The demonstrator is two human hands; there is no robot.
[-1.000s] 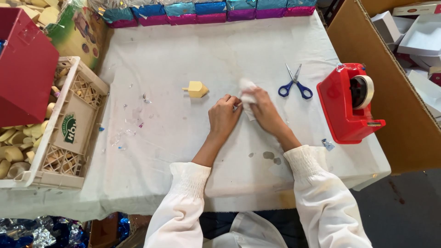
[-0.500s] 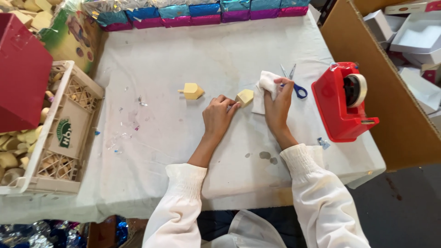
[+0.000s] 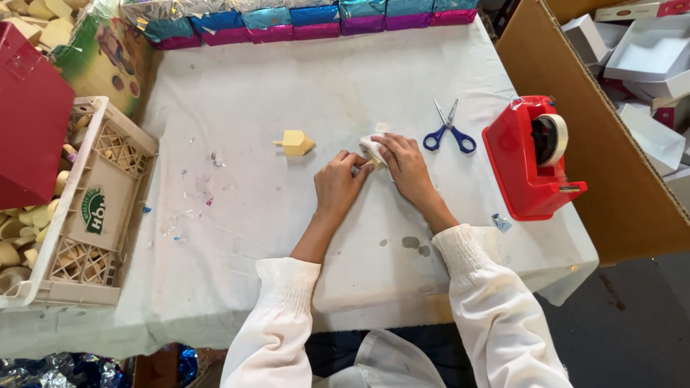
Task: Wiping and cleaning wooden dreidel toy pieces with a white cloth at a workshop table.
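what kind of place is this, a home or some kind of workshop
Most likely a small packing or gift-wrapping workshop: a cloth-covered table with a red tape dispenser, a row of foil-wrapped boxes, and a plastic crate beside heaps of yellow pieces.

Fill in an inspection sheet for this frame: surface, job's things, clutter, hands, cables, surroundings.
Surface: table under a white cloth, stained, with foil scraps.
Job's things: small white-wrapped piece pressed on the cloth between both hands; what is inside it is hidden.
Clutter: yellow dreidel-shaped block, blue-handled scissors, red tape dispenser.
Hands: left hand and right hand both touch the wrapped piece; grip unclear.
Cables: nothing seen.
Surroundings: row of foil-wrapped boxes along the far edge, cream plastic crate at left, cardboard box at right holding white boxes.
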